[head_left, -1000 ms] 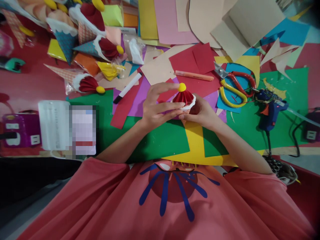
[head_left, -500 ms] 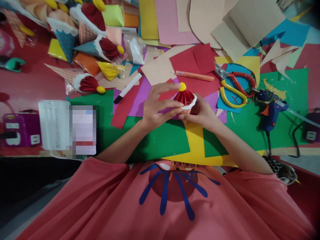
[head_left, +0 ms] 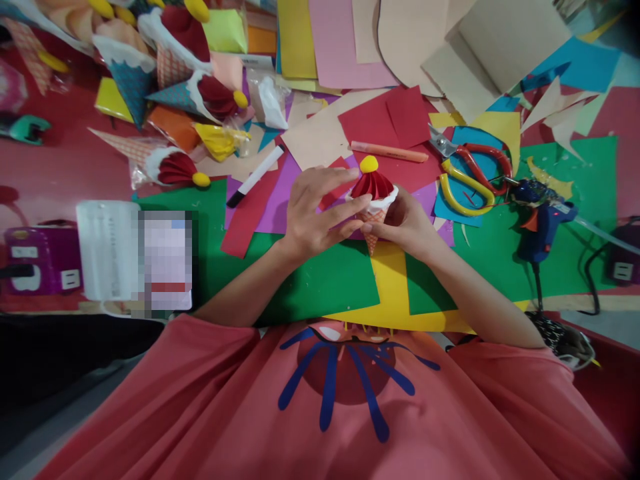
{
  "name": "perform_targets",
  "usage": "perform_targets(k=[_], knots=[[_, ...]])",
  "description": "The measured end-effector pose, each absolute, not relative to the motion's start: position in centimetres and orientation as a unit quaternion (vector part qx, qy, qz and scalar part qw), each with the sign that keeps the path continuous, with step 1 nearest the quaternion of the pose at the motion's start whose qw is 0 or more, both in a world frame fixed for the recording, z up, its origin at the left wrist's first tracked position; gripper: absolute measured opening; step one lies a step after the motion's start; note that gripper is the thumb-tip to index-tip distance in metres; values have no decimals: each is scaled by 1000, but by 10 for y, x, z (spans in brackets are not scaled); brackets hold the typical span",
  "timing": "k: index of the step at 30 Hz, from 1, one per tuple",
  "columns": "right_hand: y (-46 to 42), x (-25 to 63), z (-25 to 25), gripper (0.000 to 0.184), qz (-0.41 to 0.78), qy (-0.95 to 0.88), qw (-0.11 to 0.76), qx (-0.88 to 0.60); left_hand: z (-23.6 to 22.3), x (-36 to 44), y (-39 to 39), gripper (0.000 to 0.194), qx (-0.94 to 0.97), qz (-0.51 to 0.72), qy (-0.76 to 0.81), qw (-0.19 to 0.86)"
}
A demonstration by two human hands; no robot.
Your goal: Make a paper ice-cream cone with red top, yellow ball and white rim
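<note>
A paper ice cream cone (head_left: 376,219) is held upright in front of me. It has an orange checked cone, a wavy white rim, a pleated red top (head_left: 373,187) and a yellow ball (head_left: 369,164). My right hand (head_left: 407,223) grips it from the right, thumb across the checked front; the other fingers are hidden behind. On its left side my left hand (head_left: 315,213) has its lower fingertips against the rim and cone, with an upper finger stretched out beside the red top, off the ball.
Red-and-yellow-handled scissors (head_left: 467,173) and a blue glue gun (head_left: 543,227) lie to the right. A marker (head_left: 256,175) and an orange pen (head_left: 389,152) rest on coloured paper. Finished cones (head_left: 170,165) are at upper left; a phone (head_left: 167,263) lies at left.
The cone has been tilted more upright and shifted slightly right, showing more of its checked body. My left upper finger has come off the yellow ball.
</note>
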State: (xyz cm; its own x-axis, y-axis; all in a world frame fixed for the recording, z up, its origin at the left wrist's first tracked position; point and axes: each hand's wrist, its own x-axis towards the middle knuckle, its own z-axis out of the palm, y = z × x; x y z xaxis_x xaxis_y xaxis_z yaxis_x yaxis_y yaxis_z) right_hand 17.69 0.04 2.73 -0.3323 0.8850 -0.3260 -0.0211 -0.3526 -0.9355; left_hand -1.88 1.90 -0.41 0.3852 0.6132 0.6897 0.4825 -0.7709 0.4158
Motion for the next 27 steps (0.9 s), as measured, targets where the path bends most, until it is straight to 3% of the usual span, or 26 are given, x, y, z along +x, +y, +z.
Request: perform_targets(k=[12,18,27], knots=[[0,180,24,58,649,-487,326,-485,2,-15,17,40,827,471,303,43],[0,179,27,61,641,-483,329,-497,-3,-19,17,43,833,434,323,118],[-1,180,27,58,626,-497,334,-500,-4,-17,17,44,828,437,338,98]])
